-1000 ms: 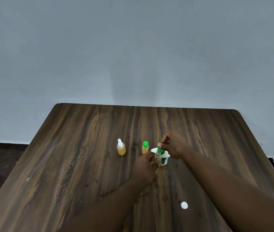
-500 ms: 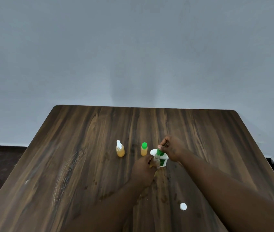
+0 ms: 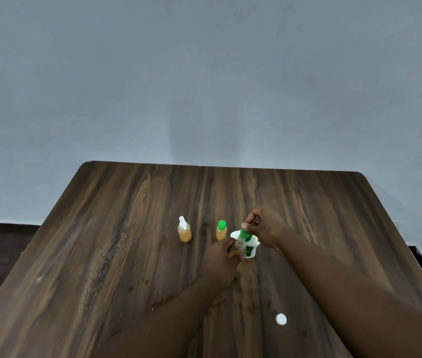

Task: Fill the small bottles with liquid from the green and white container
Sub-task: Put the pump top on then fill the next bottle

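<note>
Little has shifted since the earlier frames: both hands remain close together at the green and white container (image 3: pixel 251 250), which stands on the bench (image 3: pixel 127 254) right of centre. The left hand (image 3: pixel 219 262) grips a small bottle (image 3: pixel 239 247) touching the container; the right hand (image 3: pixel 265 228) pinches a green top (image 3: pixel 243 232) over that bottle. The white-topped bottle (image 3: pixel 184 229) and green-capped bottle (image 3: pixel 221 230) stand amber-filled and closed to the left. Judgement: two done, the third unfinished. A white cap (image 3: pixel 281 319) lies loose nearer the person.

Dim, even light, cool grey on the wall (image 3: pixel 204 73); a faint vertical shadow band at its middle; soft sheen on the table (image 3: pixel 127 254); wide-angle bending at edges; forearms slightly blurred.
</note>
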Action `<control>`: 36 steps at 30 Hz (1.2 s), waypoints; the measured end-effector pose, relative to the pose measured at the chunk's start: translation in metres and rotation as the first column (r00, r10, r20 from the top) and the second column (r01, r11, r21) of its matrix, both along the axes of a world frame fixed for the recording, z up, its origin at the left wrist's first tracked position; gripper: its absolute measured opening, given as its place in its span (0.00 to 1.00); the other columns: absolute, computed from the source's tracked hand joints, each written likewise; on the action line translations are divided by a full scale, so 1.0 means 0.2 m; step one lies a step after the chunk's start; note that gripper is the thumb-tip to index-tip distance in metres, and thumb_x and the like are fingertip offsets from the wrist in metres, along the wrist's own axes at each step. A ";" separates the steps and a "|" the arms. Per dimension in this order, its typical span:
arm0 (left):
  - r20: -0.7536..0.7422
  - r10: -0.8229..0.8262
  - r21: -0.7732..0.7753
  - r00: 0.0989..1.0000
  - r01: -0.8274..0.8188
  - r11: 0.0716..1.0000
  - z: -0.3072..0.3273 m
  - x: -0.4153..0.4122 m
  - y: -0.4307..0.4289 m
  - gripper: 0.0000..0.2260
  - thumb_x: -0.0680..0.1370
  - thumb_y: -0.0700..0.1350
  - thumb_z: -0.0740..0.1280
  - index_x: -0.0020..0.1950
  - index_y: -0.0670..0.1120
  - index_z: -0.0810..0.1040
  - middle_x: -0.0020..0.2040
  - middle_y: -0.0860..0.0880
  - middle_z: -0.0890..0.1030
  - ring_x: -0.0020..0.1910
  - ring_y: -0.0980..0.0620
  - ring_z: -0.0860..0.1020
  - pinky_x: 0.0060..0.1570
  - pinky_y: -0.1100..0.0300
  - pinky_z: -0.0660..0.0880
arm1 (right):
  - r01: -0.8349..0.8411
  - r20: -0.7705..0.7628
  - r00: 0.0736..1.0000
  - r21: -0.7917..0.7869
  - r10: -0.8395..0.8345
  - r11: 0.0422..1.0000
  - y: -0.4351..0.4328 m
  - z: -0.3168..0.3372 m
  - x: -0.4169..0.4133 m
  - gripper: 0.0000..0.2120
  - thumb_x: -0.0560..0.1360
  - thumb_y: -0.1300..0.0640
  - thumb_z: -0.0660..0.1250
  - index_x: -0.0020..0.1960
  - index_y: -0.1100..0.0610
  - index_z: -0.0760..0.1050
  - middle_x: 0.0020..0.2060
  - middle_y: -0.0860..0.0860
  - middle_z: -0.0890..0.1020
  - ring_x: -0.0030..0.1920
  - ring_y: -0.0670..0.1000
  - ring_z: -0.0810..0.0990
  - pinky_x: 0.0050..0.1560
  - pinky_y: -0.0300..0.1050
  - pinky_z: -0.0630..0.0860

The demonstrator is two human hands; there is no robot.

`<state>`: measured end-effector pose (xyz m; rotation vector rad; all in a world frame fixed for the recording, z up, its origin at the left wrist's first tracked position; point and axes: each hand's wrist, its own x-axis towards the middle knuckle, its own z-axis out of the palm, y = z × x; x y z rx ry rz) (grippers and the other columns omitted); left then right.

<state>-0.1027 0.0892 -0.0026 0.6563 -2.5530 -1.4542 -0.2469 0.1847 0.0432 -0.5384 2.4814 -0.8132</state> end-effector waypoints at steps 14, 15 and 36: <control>0.026 -0.015 0.012 1.000 0.014 1.000 -0.03 0.01 0.00 0.02 0.77 0.42 0.71 0.45 0.48 0.81 0.39 0.60 0.81 0.43 0.73 0.76 0.39 0.78 0.68 | -0.015 -0.035 0.999 0.061 0.017 0.998 0.01 0.01 0.02 0.08 0.74 0.51 0.73 0.41 0.52 0.76 0.39 0.47 0.80 0.43 0.49 0.78 0.43 0.46 0.75; 0.034 -0.023 0.007 0.999 0.022 1.000 -0.03 0.02 0.00 0.01 0.77 0.43 0.70 0.46 0.48 0.82 0.40 0.60 0.81 0.43 0.73 0.76 0.39 0.77 0.68 | -0.019 -0.036 0.999 0.068 0.022 0.998 0.01 0.00 0.03 0.08 0.74 0.51 0.73 0.40 0.52 0.76 0.39 0.47 0.81 0.44 0.49 0.79 0.44 0.47 0.76; 0.016 -0.016 0.039 1.000 0.015 0.999 -0.03 0.02 0.02 0.03 0.77 0.42 0.71 0.44 0.49 0.82 0.41 0.62 0.82 0.46 0.69 0.78 0.41 0.76 0.70 | -0.028 -0.014 0.999 0.039 0.029 0.999 0.01 0.03 0.02 0.08 0.74 0.51 0.73 0.42 0.53 0.76 0.39 0.47 0.81 0.42 0.48 0.78 0.42 0.47 0.76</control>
